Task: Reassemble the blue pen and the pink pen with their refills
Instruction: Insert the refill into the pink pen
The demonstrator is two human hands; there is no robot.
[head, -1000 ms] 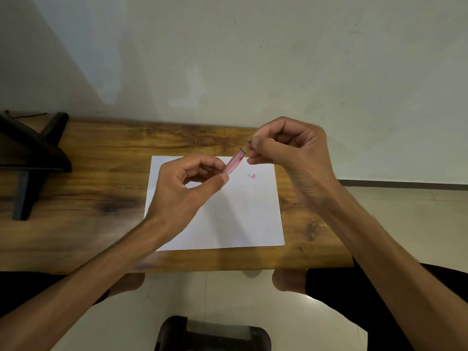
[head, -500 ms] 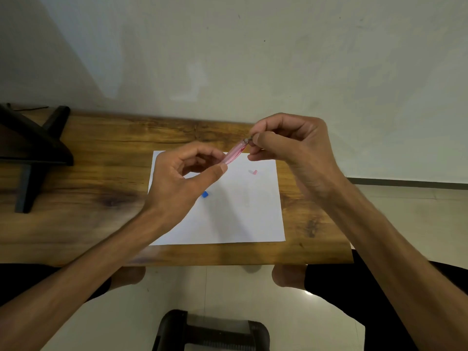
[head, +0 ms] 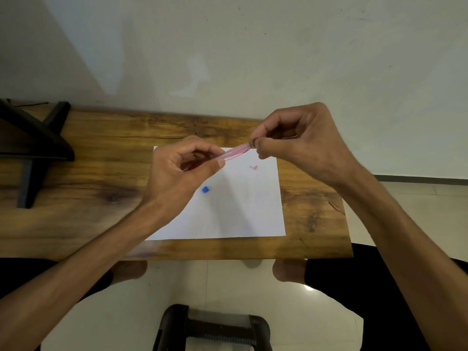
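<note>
Hands are both up over the sheet of white paper point(head: 235, 211) that lies on the wooden table point(head: 101, 178), working on the pink pen point(head: 234, 153) between them. Left hand point(head: 177, 178) pinches the lower end of the see-through pink barrel between thumb and fingers, and the right hand point(head: 304, 145) pinches the upper end, where there's a small dark bit right at its fingertips point(head: 258, 141), too small to tell what it is. So the pen hangs tilted in the air above the far part of the paper, not touching it. Down on the sheet sits a little blue cap point(head: 205, 189) near the left hand, and a small pink piece point(head: 254, 167) lies further right, under the right hand; the two are well apart. Can't spot the blue pen itself anywhere, might be hidden behind the hands. Off at the table's left end stands a black stand point(head: 33, 148).
</note>
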